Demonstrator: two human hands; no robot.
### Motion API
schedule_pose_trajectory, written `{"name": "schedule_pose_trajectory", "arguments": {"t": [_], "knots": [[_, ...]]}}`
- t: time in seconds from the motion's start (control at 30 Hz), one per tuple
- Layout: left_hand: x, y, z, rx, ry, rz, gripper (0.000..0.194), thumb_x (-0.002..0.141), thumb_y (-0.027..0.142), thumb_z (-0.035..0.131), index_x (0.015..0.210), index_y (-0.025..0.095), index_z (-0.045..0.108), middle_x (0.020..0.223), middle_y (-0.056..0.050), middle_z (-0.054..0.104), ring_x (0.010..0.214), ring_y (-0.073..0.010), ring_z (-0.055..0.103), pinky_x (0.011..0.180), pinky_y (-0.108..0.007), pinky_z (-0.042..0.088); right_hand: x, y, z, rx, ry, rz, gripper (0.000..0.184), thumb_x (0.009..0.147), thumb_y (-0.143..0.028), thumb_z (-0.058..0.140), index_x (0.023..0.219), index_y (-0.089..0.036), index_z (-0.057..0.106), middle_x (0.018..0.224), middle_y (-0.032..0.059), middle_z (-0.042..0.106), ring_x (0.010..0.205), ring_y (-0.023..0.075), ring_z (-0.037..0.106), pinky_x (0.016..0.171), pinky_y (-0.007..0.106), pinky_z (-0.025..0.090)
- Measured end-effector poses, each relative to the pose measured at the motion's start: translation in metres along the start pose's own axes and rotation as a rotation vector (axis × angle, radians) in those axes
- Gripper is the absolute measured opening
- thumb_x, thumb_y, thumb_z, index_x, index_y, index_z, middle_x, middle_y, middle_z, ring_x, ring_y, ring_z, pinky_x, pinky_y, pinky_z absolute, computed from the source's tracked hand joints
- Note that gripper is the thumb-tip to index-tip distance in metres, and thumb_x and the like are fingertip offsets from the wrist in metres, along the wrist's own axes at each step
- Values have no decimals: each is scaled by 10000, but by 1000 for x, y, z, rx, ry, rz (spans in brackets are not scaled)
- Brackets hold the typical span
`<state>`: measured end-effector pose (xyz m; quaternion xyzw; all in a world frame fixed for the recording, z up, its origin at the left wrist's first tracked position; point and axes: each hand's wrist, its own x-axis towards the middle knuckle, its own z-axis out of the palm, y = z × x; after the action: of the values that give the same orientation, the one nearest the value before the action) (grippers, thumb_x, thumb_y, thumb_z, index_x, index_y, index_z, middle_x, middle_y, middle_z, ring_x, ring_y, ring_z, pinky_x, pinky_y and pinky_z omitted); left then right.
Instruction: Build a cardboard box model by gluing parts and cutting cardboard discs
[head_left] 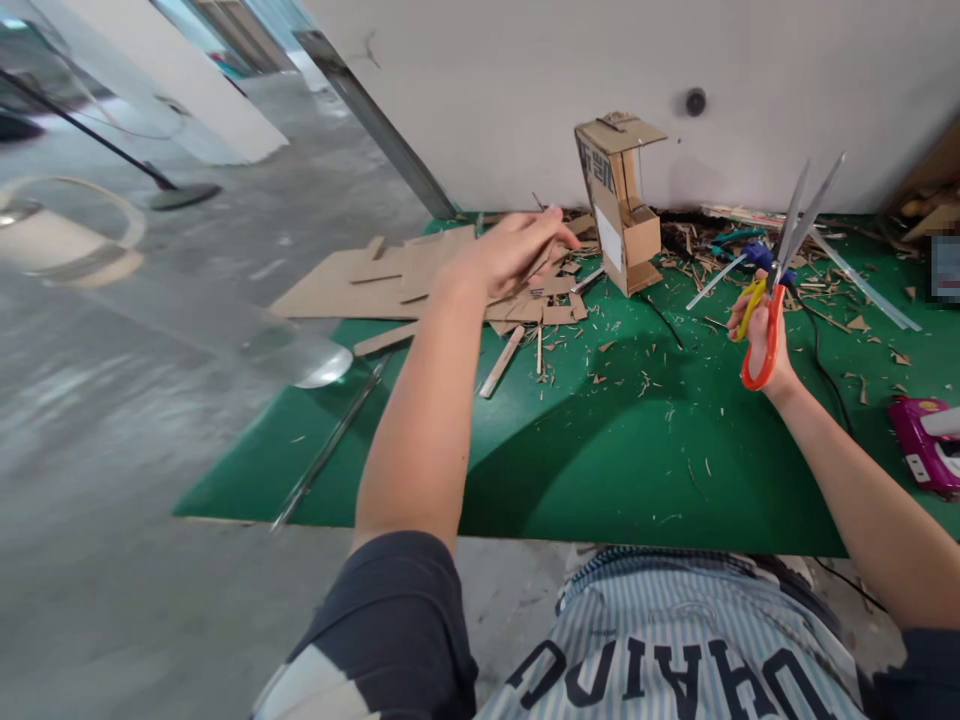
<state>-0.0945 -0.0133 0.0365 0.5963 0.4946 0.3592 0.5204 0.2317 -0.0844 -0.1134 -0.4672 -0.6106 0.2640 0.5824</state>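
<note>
My right hand [763,335] is closed around the handles of a pair of scissors [763,350] with one orange and one yellow loop. The steel blades point upward and stand slightly apart. Over a heap of cardboard scraps [547,312], my left hand [521,248] reaches forward with its fingers loosely bent and apart. I make out no firm hold there, though the fingertips partly hide what lies beneath. Just to the right of that hand stands an upright cardboard structure [609,215] with a flat top flap and a small box-like part on its side.
Flat cardboard sheets [337,285] lie at the table's left. Shavings litter the green tabletop [600,470]. A clear rod [330,445] rests near the left edge. Behind the scissors is a blue tool [757,254] with a black cable. A magenta device [926,445] sits at right. A wall [525,100] borders the back.
</note>
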Motion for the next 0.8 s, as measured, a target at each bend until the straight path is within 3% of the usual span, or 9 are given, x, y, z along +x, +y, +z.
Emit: {"name": "schedule_pose_trajectory", "arguments": {"t": [0.03, 0.13, 0.23, 0.33, 0.43, 0.6, 0.7, 0.8], "knots": [[-2, 3, 14, -56, -108, -29, 488, 998, 568, 504, 832, 152, 697, 644, 21, 379, 473, -58, 336, 386, -169, 287, -1, 0, 1, 1, -9, -9, 797, 899, -836, 334, 1576, -420, 273, 1066, 64, 564, 793, 214, 617, 689, 417, 584], [-3, -1, 55, -303, -287, -124, 487, 1002, 576, 491, 822, 152, 650, 608, 30, 419, 419, -55, 396, 312, -163, 260, -4, -1, 3, 0, -57, -42, 796, 878, -846, 392, 1548, -420, 333, 1060, 51, 569, 778, 203, 607, 689, 409, 570], [-2, -13, 87, -432, -256, -197, 253, 1030, 342, 519, 893, 160, 630, 641, 8, 579, 455, -76, 545, 330, -164, 385, -4, -2, 3, -19, -78, -51, 794, 879, -833, 423, 1548, -413, 345, 1109, 55, 591, 836, 215, 636, 734, 421, 572], [-3, -21, 106, -581, -141, -189, 57, 972, 179, 572, 968, 156, 624, 776, -35, 705, 607, -118, 675, 492, -210, 557, -3, -1, 2, -15, -66, -36, 825, 882, -839, 402, 1574, -401, 307, 1159, 69, 614, 885, 232, 668, 778, 443, 580], [-6, -19, 111, -687, -30, -64, 81, 892, 101, 618, 910, 170, 580, 831, -22, 709, 752, -142, 707, 686, -289, 639, -3, -5, 1, -58, -107, -56, 872, 888, -835, 386, 1611, -367, 249, 1239, 113, 631, 969, 277, 679, 812, 490, 582], [-6, -14, 100, -576, 90, 213, 119, 888, 173, 667, 918, 197, 554, 957, -20, 702, 910, -172, 726, 919, -402, 631, -6, -26, 0, -295, -263, -91, 903, 923, -781, 381, 1657, -310, 149, 1409, 172, 583, 1248, 379, 580, 994, 633, 506], [-4, -16, 97, -535, 177, 270, 122, 917, 218, 658, 966, 204, 547, 1053, -28, 701, 1046, -199, 725, 985, -436, 618, -6, -35, 0, -362, -327, -114, 924, 916, -768, 423, 1657, -289, 150, 1407, 177, 582, 1318, 412, 525, 1055, 674, 446], [-4, -18, 99, -495, 262, 346, 175, 919, 298, 690, 987, 219, 550, 1089, -28, 685, 1151, -227, 701, 979, -423, 624, -6, -39, 1, -370, -386, -116, 898, 927, -740, 431, 1650, -286, 155, 1402, 179, 580, 1274, 393, 565, 1035, 653, 472]]}}
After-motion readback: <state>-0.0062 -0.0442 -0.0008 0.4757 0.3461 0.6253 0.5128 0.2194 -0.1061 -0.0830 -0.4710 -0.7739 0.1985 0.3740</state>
